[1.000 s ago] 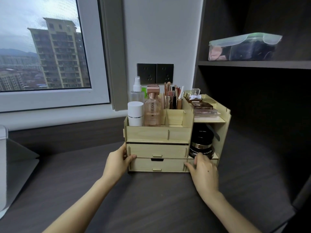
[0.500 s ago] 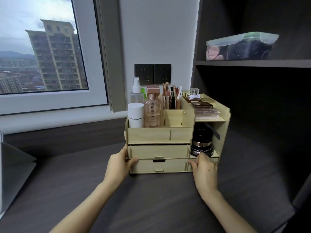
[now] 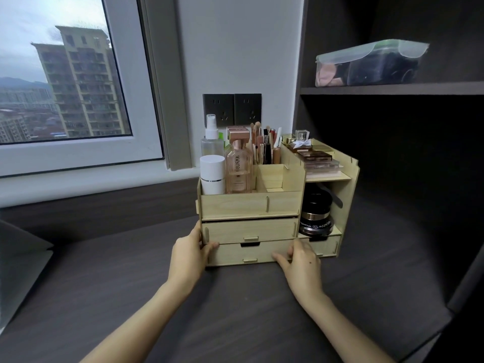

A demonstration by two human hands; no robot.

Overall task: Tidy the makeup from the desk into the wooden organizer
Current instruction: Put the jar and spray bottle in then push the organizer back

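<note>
The organizer (image 3: 248, 205) is being gripped at its left edge by the curled left hand (image 3: 187, 258), bracing it; the drawer (image 3: 251, 254) is being pressed, likely shut, by straight fingers of the right hand (image 3: 301, 260).

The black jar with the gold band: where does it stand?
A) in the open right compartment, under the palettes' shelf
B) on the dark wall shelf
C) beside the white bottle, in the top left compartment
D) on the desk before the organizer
A: the black jar stands in the wooden organizer's open right compartment, below the shelf carrying the palettes.
</note>
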